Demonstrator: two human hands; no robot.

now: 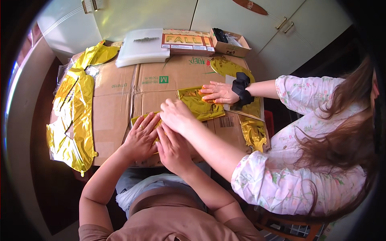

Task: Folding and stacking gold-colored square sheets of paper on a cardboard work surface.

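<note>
A flat gold foil balloon lies across the cardboard at the middle of the table. On its near left end rests my left hand, fingers stretched out and lying flat. Close beside it, my right hand reaches in with long, extended fingers, their tips at the same end of the foil. A co-worker's bent hand is right above my fingertips and partly hides that spot. The co-worker's other hand, with a black scrunchie on the wrist, presses the balloon's far right end flat.
Flattened cardboard covers the table. Along the left side lies a large gold foil balloon; more gold foil is at the right. At the back are a stack of clear plastic bags, printed packs and a small open box.
</note>
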